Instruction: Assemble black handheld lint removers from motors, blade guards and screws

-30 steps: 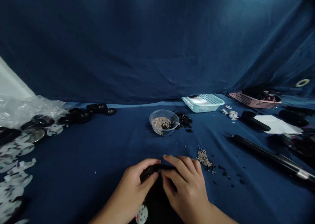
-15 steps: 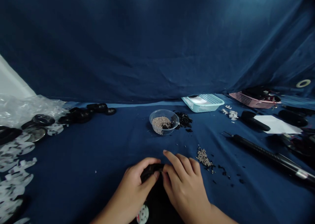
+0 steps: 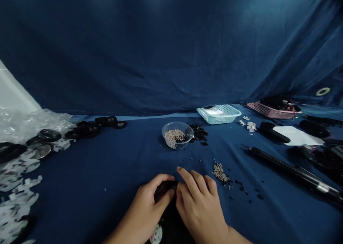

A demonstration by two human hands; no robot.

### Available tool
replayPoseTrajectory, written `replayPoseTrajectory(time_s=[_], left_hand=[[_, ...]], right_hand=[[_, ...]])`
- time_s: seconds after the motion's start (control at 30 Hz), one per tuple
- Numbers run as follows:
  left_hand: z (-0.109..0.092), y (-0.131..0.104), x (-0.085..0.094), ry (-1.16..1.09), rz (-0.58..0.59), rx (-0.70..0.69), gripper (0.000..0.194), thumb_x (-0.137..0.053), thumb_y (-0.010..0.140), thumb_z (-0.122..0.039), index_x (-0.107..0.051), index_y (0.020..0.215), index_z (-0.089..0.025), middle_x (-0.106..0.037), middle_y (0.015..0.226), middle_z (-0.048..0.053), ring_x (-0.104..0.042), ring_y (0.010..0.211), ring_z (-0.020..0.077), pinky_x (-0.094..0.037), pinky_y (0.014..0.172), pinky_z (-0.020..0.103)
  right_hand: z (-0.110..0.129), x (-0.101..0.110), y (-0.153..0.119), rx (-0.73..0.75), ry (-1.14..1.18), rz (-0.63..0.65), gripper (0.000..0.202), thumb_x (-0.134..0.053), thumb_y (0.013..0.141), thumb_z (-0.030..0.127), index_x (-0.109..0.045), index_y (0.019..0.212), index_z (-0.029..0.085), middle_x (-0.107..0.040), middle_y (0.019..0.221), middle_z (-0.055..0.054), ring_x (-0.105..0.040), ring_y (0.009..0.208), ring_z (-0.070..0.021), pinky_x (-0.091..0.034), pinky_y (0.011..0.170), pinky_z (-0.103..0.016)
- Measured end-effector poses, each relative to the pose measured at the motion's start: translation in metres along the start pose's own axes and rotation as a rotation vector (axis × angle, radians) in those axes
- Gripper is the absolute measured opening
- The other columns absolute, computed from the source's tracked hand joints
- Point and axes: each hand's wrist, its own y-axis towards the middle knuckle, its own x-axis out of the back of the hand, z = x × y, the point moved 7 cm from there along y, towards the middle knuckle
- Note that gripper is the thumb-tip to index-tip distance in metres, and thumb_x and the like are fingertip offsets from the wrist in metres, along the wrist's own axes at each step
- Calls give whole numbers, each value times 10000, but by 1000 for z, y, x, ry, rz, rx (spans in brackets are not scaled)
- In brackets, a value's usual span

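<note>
My left hand [image 3: 146,203] is closed round a dark, curved plastic part [image 3: 160,191], thumb on the near side and fingers over the far side. My right hand [image 3: 200,201] meets it at the right end, thumb and fingertips pinched together against the edge; whatever is between those tips is hidden. Its index finger reaches forward. Under my left wrist shows a white round piece with small holes [image 3: 156,234], close to a black surface below the hands. Ahead of the hands stands a clear plastic bowl [image 3: 177,145] holding small metal screws and black bits.
Loose screws [image 3: 219,172] and black bits lie right of my hands. Further right rests a black electric screwdriver [image 3: 284,165]. A blue basket [image 3: 219,119] and a pink basket [image 3: 268,110] stand at the back. White plastic parts [image 3: 21,201] and black round parts [image 3: 88,129] line the left.
The view has shifted slightly, so the surroundings sit a little differently. Both hands keep nearly the same hold on the dark part.
</note>
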Motion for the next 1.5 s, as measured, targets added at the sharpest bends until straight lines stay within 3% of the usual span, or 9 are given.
replayPoseTrajectory(time_s=[0.23,0.63,1.2,1.4,1.5], left_hand=[[0,-3,0,-21,-20,1,274,-533,871,-252,-627,1128,-259,-693,1168,3,-628,1062,184,-469,954,282],[5,-1,-2,-81,-20,57,268,-564,860,-279,-625,1119,-241,-699,1132,10,-641,1022,179,-478,916,279],[8,0,-4,-102,-8,53,291,-561,859,-228,-627,1142,-248,-698,1145,3,-638,1031,173,-470,925,268],[23,8,0,-55,-8,56,264,-572,864,-332,-626,1109,-250,-695,1137,19,-632,1044,203,-477,926,272],[25,13,0,-51,20,35,250,-569,861,-385,-641,1071,-270,-710,1097,10,-649,1011,212,-499,889,263]], right_hand=[[0,5,-3,-12,26,-5,176,-463,929,178,-634,886,182,-645,1199,-32,-559,997,-244,-325,840,-430],[-20,1,-8,-205,250,24,78,-599,870,217,-636,801,222,-670,1104,-5,-565,962,-218,-334,799,-385],[-10,6,-2,-47,119,42,73,-563,891,180,-625,854,195,-663,1148,1,-559,959,-227,-312,814,-413],[-14,-5,-1,-55,266,40,64,-568,845,146,-600,818,195,-658,1113,0,-558,879,-199,-334,744,-367],[-22,3,2,-43,321,23,16,-597,832,209,-602,819,213,-662,1089,9,-575,838,-175,-354,731,-343]])
